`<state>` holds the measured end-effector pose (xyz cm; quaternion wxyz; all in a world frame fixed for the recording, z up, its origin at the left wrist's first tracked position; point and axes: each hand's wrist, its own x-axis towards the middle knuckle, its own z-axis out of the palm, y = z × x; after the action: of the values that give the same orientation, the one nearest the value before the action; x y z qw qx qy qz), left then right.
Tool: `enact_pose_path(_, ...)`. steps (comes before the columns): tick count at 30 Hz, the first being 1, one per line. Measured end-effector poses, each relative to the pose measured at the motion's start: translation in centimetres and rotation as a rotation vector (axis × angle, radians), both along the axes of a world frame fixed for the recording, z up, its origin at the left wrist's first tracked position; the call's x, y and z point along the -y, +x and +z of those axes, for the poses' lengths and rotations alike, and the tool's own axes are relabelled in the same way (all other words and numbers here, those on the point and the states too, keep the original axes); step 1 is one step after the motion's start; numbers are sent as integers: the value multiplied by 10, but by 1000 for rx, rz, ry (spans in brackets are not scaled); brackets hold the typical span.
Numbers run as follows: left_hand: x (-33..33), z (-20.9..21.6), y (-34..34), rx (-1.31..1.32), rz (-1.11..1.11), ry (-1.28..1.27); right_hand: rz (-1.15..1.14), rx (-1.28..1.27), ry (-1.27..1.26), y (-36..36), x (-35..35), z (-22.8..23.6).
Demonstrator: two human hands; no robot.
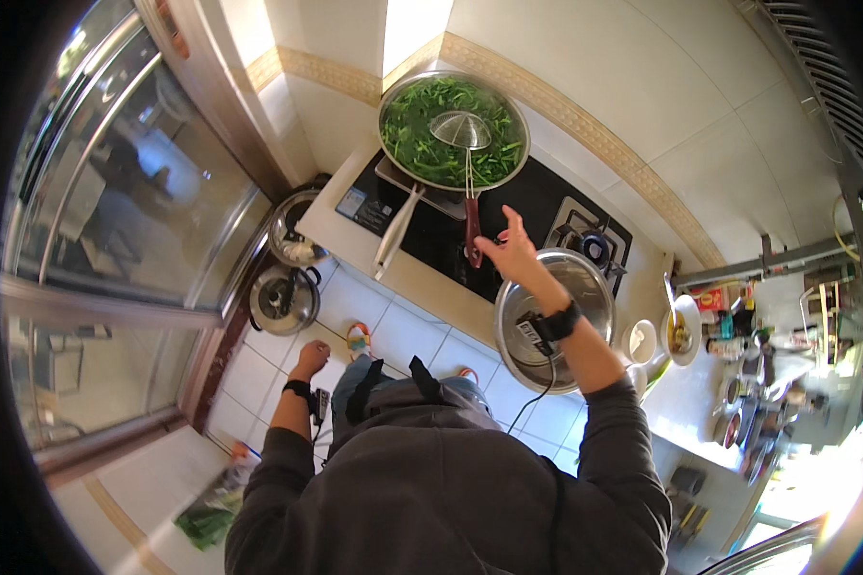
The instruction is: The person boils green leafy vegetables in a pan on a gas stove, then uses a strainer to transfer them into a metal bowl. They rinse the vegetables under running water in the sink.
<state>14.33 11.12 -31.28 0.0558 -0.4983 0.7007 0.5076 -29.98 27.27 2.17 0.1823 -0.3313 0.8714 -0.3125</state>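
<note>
A wide pan [393, 153] full of chopped leafy greens [431, 158] in liquid sits on the black stove at the far side. Its long metal handle [398, 233] points toward me. Across the pan lies a wire-mesh skimmer [462, 129], its bowl over the greens and its red-brown handle [473, 230] reaching past the rim. My right hand [515, 254] is just right of that handle's end, fingers apart and thumb close to it; whether they touch I cannot tell. Low at my left side hangs my left hand [312, 358], fingers loosely curled, with nothing visible in it.
Under my right forearm is a large metal basin [508, 331], beside a gas burner [594, 251]. Small white bowls [641, 340] and a plate with a spoon [681, 335] stand at right. A lidded pot [284, 299] is at left, near a glass door [125, 182].
</note>
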Motion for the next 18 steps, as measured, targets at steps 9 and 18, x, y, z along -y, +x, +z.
enact_pose_path(9,89,-37,79,278,-1298,-551,-282,-266,59,21,55,-10)
enact_pose_path(18,86,-17,47,69,-199,166,-363,449,-421,-13,20,43)
